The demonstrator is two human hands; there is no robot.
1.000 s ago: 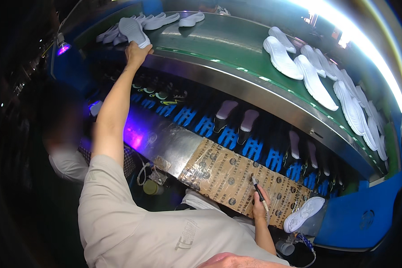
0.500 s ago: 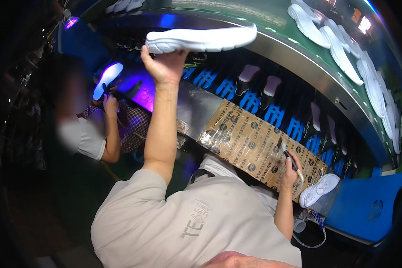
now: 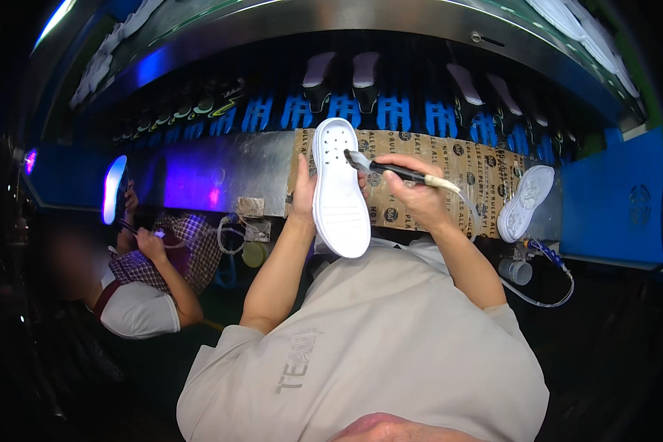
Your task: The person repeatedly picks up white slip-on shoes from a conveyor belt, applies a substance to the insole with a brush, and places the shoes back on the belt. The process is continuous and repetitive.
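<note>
A white shoe sole (image 3: 340, 199) stands upright in front of my chest, its hollow inner side with small holes facing me. My left hand (image 3: 303, 190) grips it by its left edge, with fingers passing behind it. In my right hand (image 3: 418, 193) is a brush (image 3: 398, 172) with a black handle and a pale hose running from its end. The brush tip touches or hovers just over the upper part of the sole, near the holes; I cannot tell which. A second white sole (image 3: 527, 202) lies at the right end of the bench.
Printed brown tape covers the bench (image 3: 449, 158) before me. Behind it run blue racks (image 3: 394, 113) carrying dark shoe uppers (image 3: 366, 74). A raised conveyor (image 3: 420, 23) bears more white soles. At left a co-worker (image 3: 144, 295) holds a sole. A blue panel (image 3: 611, 199) stands right.
My left hand has brought the sole down from high near the conveyor to my chest and turned it upright. My right hand has lifted the brush from above the bench to the sole. The view has turned.
</note>
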